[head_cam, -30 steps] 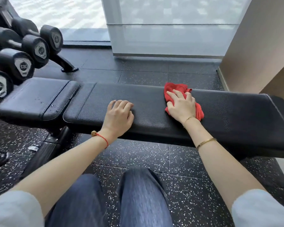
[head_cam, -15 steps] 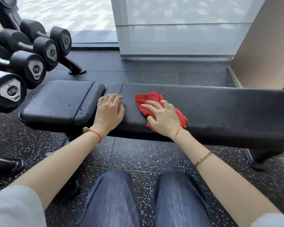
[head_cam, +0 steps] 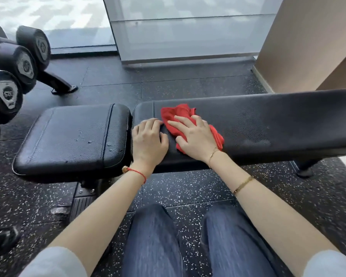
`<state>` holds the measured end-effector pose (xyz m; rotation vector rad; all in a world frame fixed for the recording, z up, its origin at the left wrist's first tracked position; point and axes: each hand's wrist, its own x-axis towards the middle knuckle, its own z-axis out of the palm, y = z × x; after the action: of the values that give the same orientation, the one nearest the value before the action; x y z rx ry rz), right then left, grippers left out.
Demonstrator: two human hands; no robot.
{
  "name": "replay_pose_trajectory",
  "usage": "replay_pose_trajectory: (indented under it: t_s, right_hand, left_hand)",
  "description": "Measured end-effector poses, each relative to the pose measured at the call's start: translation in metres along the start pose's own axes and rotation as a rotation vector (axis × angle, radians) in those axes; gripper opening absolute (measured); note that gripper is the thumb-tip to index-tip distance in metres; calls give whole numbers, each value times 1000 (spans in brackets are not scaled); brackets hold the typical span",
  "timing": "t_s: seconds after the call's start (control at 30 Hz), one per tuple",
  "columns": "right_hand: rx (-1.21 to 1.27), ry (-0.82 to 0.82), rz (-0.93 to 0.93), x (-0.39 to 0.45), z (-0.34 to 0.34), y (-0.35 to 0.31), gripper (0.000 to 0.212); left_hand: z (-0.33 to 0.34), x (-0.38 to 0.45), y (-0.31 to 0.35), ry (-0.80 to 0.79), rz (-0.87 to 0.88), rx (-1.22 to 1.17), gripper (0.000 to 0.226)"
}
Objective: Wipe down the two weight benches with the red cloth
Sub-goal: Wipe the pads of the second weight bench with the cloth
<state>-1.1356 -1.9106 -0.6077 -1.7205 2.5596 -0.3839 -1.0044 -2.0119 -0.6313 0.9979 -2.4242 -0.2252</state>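
Long pad (head_cam: 268,124) of the weight bench, black pebbled vinyl, rectangular with rounded corners. The crumpled red cloth (head_cam: 180,116) lies near this pad's left end, pressed flat under the right hand (head_cam: 194,136), fingers spread. The left hand (head_cam: 148,138) rests beside the cloth, fingers curled, holding nothing. Left of the pad: stitched seat pad (head_cam: 72,136), hex dumbbells (head_cam: 6,92). Since half a second ago, cloth and right hand have moved nearer the left hand.

Both arms reach forward, left hand (head_cam: 149,139) and right hand (head_cam: 194,139) palm-down, side by side.
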Motion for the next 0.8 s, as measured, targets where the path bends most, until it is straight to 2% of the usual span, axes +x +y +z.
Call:
replay_pose_trajectory:
  t_s: [0.17, 0.33, 0.4, 0.57, 0.8]
  right_hand:
    - [-1, 28, 25, -19, -2, 3, 56]
    - [-30, 67, 269, 21, -3, 31, 51]
    - [-21, 50, 315, 43, -4, 36, 52]
    - [-10, 37, 170, 66, 5, 13, 51]
    - [-2, 99, 13, 5, 6, 9, 52]
  left_hand:
    - [1, -2, -2, -16, 3, -11, 39]
    - [-2, 1, -1, -14, -3, -17, 38]
    - [0, 1, -3, -2, -5, -23, 38]
    - [4, 4, -4, 22, -13, -30, 34]
    - [2, 2, -3, 33, -13, -32, 30]
